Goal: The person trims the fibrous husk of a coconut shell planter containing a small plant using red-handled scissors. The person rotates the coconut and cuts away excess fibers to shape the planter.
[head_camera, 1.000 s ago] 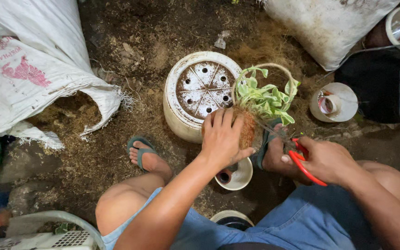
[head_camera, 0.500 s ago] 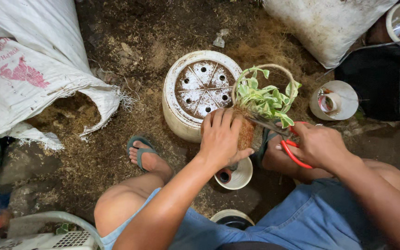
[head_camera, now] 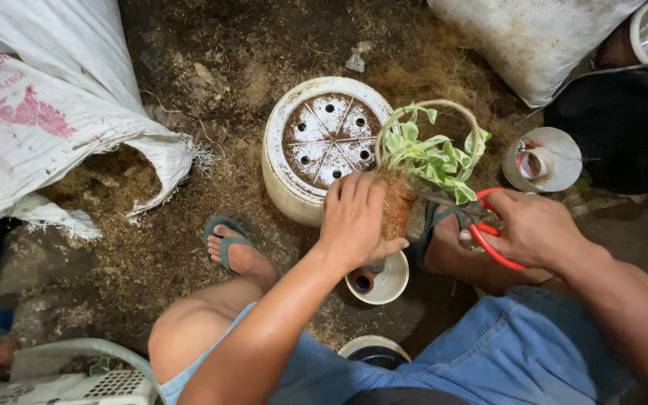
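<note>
My left hand (head_camera: 355, 217) is closed around the brown fibre root ball (head_camera: 397, 206) of a small plant with green-and-cream leaves (head_camera: 427, 156); a thin loop of fibre arches over the leaves. My right hand (head_camera: 532, 227) grips red-handled scissors (head_camera: 481, 225), whose blades point left into the base of the plant beside the root ball. Just behind the plant, an upturned white pot (head_camera: 320, 146) shows its holed bottom. A small white cup (head_camera: 382, 281) stands on the ground under my left hand.
A torn white sack (head_camera: 46, 112) spills coconut fibre at left. Another sack (head_camera: 534, 37) lies top right, near a white cup holding a tape roll (head_camera: 543, 159) and a black tray (head_camera: 624, 124). My sandalled feet (head_camera: 232, 247) rest on the dirt. A white basket (head_camera: 76, 379) sits bottom left.
My right hand has brought the scissors up and left, from beside my knee to the base of the plant. My left hand keeps hold of the root ball.
</note>
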